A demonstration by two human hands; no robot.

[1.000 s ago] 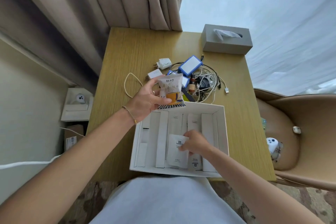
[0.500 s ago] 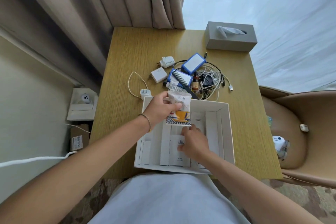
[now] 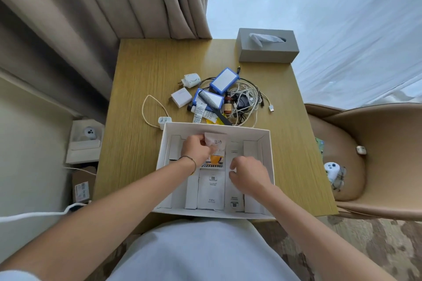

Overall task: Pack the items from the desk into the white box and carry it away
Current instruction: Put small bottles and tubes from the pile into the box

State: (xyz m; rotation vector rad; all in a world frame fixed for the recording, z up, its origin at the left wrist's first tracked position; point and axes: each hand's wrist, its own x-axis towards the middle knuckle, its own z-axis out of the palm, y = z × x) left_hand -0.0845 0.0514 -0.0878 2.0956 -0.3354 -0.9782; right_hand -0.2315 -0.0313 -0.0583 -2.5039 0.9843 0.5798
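A light wood-grain counter [image 3: 146,70] holds an open white box [image 3: 271,155] at its near edge, a grey tissue box [image 3: 267,52] at the far right corner, and between them white chargers [image 3: 181,97], blue-edged cases [image 3: 225,81], a black comb [image 3: 212,104] and tangled cables [image 3: 247,96].

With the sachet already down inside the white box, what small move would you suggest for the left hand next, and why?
Probably let go of the sachet so it lies flat, then reach for the pile behind the white box. The left hand holds it low among the packets, while the comb, brown bottle and cables wait on the desk.
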